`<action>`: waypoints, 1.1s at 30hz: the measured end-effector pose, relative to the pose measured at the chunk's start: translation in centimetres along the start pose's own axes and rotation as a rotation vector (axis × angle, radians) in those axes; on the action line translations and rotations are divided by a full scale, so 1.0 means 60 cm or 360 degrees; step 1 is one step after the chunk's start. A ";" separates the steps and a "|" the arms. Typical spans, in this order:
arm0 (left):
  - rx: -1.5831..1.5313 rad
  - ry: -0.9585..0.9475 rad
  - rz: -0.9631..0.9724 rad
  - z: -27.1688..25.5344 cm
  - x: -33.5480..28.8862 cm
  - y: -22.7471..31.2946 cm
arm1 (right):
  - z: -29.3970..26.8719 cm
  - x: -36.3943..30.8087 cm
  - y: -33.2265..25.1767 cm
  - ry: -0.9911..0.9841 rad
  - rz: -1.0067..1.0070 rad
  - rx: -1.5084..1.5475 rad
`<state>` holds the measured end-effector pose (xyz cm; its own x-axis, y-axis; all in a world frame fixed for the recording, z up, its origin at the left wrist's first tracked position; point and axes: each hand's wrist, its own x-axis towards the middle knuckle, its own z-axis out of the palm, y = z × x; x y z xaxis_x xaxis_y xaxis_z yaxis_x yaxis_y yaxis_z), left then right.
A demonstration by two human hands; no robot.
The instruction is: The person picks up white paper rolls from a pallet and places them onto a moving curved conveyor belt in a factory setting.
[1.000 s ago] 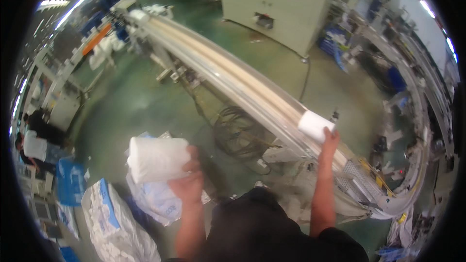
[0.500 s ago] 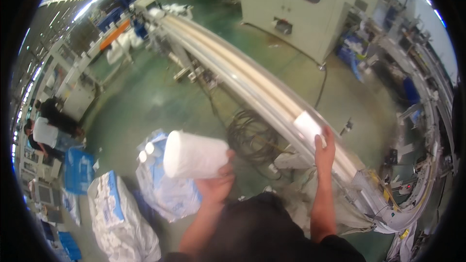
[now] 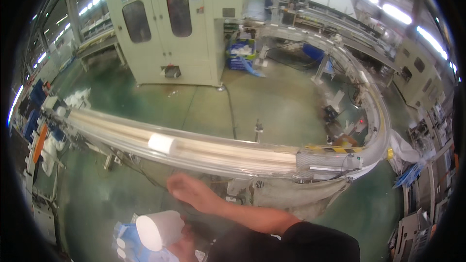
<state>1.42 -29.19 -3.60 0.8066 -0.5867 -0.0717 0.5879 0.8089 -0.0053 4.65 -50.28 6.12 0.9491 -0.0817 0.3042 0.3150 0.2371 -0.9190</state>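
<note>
My left hand (image 3: 182, 245) is closed around a white cylindrical roll (image 3: 158, 230) at the lower left, its flat round end facing left. Just above and to the right of it, my right hand (image 3: 188, 191) hangs in front of the conveyor (image 3: 233, 154). Its fingers are blurred but look loosely stretched, with nothing visible in them. On the conveyor belt lies a second white roll (image 3: 161, 144), apart from both hands.
A blue and white plastic bag (image 3: 127, 235) with white round ends showing lies below my left hand. Behind the conveyor stands a large pale cabinet (image 3: 165, 43). The conveyor curves away at the right (image 3: 376, 116). A grey cloth (image 3: 286, 194) hangs under its near side.
The view has swung to the right. My right hand has come away from the roll on the conveyor, and that roll lies farther left along the belt. My left hand keeps its roll.
</note>
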 end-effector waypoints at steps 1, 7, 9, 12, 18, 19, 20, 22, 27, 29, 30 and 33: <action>0.0096 0.0030 0.0042 -0.007 0.003 0.004 | -0.019 -0.012 -0.003 -0.0099 0.0166 0.0059; 0.1159 0.0405 0.0222 -0.131 0.021 0.075 | -0.089 -0.086 0.015 -0.0381 0.0820 -0.0378; 0.1237 0.0511 0.0257 -0.153 0.029 0.086 | -0.094 -0.094 0.010 -0.0342 0.1030 -0.0215; 0.1722 0.0421 0.0597 -0.125 0.048 0.038 | -0.114 -0.119 0.037 -0.0237 0.1017 -0.0364; 0.2341 0.0084 0.0334 -0.014 0.070 -0.012 | -0.146 -0.152 0.044 -0.0016 0.1000 -0.0337; 0.2412 0.0038 0.0271 -0.005 0.075 -0.016 | -0.158 -0.161 0.070 0.0058 0.0984 -0.0313; 0.2489 0.0003 0.0220 0.002 0.075 -0.016 | -0.167 -0.161 0.078 0.0120 0.0975 -0.0199; 0.2373 -0.0052 0.0070 0.016 0.070 -0.010 | -0.182 -0.167 0.087 0.0240 0.0970 0.0034; 0.2539 0.0156 0.0225 -0.045 0.075 0.035 | -0.270 -0.155 0.075 0.0961 0.0786 -0.0232; 0.2509 0.0382 0.0107 -0.065 0.040 0.043 | -0.339 -0.151 0.105 0.0986 0.0566 -0.0224; 0.2499 0.0474 0.0138 -0.091 0.022 0.052 | -0.362 -0.141 0.128 0.1203 0.0695 -0.0350; 0.2503 0.0707 0.0032 -0.155 -0.034 0.050 | -0.461 -0.136 0.186 0.1108 0.0622 -0.0537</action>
<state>0.96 -25.24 -12.77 0.8982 -0.2958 -0.3253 0.2819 -0.1803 0.9424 0.35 -73.75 -13.56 0.7365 -0.6546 -0.1705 -0.1557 0.0812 -0.9845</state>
